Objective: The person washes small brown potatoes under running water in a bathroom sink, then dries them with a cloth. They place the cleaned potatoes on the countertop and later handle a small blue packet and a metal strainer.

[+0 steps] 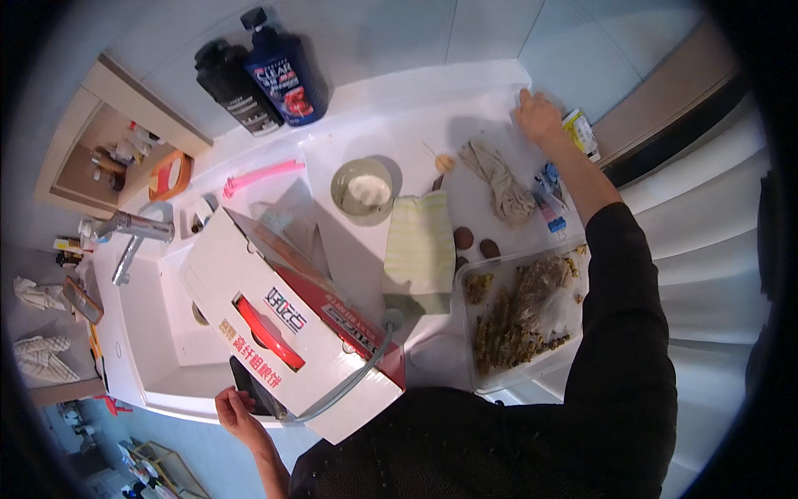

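At the far right corner of the white counter [411,134], my right hand [538,116] reaches out with its fingers bent down. Whether it grips something small there is hidden. My left hand [240,415] is at the sink's front edge with curled fingers, beside a dark flat object [259,390]; I cannot tell whether it holds that. A white and red cardboard box [262,318] with a red plastic handle [271,337] stands tilted across the sink [149,324]. Nearest my right hand are a yellow and white packet [581,134] and a crumpled beige cloth [499,184].
A striped cloth [419,243], a round bowl [361,187] and several brown round objects [463,237] lie mid-counter. A clear plastic tub [467,337] holds dried plant matter. Blue binder clips [555,223] lie beyond it. Two pump bottles [287,78] [240,90] stand behind; a faucet [146,231] rises left.
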The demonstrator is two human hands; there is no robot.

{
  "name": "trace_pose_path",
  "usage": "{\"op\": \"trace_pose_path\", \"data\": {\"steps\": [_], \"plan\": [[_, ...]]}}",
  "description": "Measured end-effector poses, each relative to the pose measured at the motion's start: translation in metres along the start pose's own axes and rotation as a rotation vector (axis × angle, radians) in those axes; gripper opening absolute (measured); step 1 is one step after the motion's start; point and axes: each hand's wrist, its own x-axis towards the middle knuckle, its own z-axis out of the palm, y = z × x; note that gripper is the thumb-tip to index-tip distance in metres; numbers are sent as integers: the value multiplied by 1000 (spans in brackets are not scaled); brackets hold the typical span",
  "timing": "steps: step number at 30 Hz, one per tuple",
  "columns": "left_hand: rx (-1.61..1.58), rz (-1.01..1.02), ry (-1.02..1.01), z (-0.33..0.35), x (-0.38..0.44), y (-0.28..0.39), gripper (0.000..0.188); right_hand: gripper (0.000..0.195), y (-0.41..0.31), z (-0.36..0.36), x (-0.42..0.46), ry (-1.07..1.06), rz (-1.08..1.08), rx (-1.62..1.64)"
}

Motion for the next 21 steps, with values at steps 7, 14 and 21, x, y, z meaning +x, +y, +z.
{"op": "trace_pose_path", "data": {"steps": [7, 14, 21], "plan": [[-15, 93, 21, 8, -5, 13, 15, 34, -59, -82, -43, -884, 101, 1009], [-57, 45, -26, 9, -5, 18, 16, 26, -72, -116, -157, -760, -523, 544], [-119, 60, -59, 6, 0, 22, 16, 41, -81, -114, -167, -840, -468, 263]]}}
